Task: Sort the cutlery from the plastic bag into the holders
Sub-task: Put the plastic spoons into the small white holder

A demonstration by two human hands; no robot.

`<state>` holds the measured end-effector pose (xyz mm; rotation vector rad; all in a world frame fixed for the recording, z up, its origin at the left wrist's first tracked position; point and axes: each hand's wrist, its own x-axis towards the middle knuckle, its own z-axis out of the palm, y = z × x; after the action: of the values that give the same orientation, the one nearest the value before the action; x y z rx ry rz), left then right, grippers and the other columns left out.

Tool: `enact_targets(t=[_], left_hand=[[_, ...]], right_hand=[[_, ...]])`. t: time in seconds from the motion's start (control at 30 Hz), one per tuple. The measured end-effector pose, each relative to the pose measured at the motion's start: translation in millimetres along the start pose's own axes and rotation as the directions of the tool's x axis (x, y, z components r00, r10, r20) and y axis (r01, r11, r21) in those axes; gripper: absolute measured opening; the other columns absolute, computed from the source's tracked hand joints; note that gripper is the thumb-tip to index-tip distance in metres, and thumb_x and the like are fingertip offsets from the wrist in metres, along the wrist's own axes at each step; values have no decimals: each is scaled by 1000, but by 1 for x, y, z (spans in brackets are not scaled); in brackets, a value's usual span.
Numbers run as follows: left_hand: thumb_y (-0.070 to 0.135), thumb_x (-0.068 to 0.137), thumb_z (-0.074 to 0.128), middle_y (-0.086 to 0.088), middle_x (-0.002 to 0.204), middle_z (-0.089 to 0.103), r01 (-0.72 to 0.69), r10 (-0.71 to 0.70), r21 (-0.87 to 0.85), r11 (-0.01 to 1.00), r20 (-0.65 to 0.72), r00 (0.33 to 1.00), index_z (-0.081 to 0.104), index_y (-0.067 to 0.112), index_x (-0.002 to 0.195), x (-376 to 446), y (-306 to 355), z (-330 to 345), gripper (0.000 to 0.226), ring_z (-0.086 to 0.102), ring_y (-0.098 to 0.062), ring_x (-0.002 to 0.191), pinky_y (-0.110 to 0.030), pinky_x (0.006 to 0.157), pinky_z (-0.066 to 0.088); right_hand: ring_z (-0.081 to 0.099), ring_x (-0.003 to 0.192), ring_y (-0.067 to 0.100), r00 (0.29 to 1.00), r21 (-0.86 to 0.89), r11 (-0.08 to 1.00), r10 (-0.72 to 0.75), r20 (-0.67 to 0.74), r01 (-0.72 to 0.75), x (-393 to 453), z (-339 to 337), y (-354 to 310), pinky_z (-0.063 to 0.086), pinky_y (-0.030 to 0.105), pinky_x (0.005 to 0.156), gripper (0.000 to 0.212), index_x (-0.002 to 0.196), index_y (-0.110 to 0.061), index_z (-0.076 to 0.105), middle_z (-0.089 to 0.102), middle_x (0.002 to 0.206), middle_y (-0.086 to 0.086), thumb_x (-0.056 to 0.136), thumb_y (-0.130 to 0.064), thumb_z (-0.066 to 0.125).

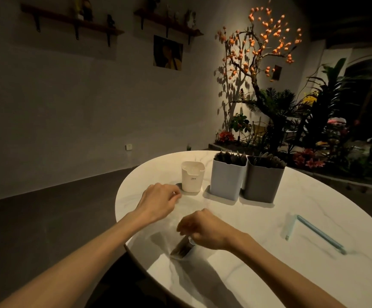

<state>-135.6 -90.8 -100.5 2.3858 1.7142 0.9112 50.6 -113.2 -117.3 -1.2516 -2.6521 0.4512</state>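
— What's closest to us?
— Two bare forearms over a round white marble table in a dim room; an orange-fruited tree is lit against the wall.
— And the hands?
— The left hand pinches one end of a clear plastic bag; the right hand is curled around its other end. Dark cutlery shows inside.
— The holders?
— A cream holder, a white holder and a grey holder, just beyond the bag.
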Motion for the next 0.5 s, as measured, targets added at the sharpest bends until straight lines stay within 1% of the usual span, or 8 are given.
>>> enact_targets(t=[0.07, 0.13, 0.2, 0.27, 0.33, 0.37, 0.43, 0.5], left_hand=[[28, 101, 56, 1, 97, 75, -7, 3, -70, 997, -53, 999, 72, 20, 102, 6, 5, 1, 17, 66, -20, 84, -40, 80, 55], [27, 102, 54, 2, 95, 75, -20, 9, -111, 994, -107, 994, 67, 22, 100, 10, 9, 0, 14, 65, -22, 84, -40, 77, 54], [27, 102, 52, 5, 93, 76, -25, 9, -112, 993, -141, 990, 64, 24, 100, 13, 12, -2, 13, 66, -24, 85, -39, 75, 53], [28, 103, 50, 7, 91, 76, -25, 10, -102, 995, -146, 989, 62, 25, 100, 17, 15, 0, 13, 66, -26, 86, -40, 74, 53], [28, 103, 49, 5, 93, 76, -15, -1, -105, 994, -154, 988, 63, 25, 102, 20, 18, 4, 14, 66, -25, 85, -36, 70, 50], [28, 103, 49, 4, 95, 75, -8, -9, -109, 994, -156, 988, 64, 23, 103, 21, 21, 6, 16, 65, -23, 84, -32, 68, 46], [27, 104, 49, 2, 97, 75, -10, -9, -117, 993, -165, 986, 65, 21, 105, 24, 26, 10, 17, 61, -19, 80, -30, 66, 41], [27, 104, 49, 3, 95, 74, -15, -8, -136, 991, -167, 986, 65, 21, 103, 26, 29, 11, 16, 60, -20, 79, -31, 66, 42]], right_hand=[[66, 97, 20, 991, -103, 986, 137, 11, -135, 7, 8, 10, 57, 31, 88, 24, 115, -12, 71, 70, 114, 5, 91, -13, 67], [62, 90, 23, 967, -200, 948, 226, -117, -246, 11, 5, 23, 56, 31, 82, 23, 106, -8, 71, 68, 110, 8, 86, -20, 73], [63, 85, 23, 929, -236, 916, 263, -260, -325, 13, 0, 36, 56, 33, 80, 25, 100, -8, 72, 70, 105, 7, 83, -25, 75], [64, 79, 18, 889, -232, 885, 320, -326, -404, 15, -2, 42, 58, 32, 81, 30, 97, -11, 73, 72, 99, 4, 92, -39, 66], [64, 84, 16, 875, -228, 857, 396, -279, -461, 20, 2, 45, 57, 32, 86, 47, 101, -13, 71, 72, 100, 1, 96, -56, 52], [64, 89, 16, 867, -219, 847, 435, -243, -485, 22, 6, 45, 55, 33, 90, 51, 109, -15, 68, 71, 106, 1, 97, -60, 48], [62, 97, 17, 843, -159, 832, 500, -198, -531, 28, 13, 46, 53, 33, 95, 52, 125, -19, 60, 67, 116, 3, 97, -60, 46], [61, 100, 17, 821, -137, 813, 539, -191, -566, 32, 16, 48, 52, 32, 98, 52, 131, -19, 56, 64, 119, 4, 97, -57, 50]])
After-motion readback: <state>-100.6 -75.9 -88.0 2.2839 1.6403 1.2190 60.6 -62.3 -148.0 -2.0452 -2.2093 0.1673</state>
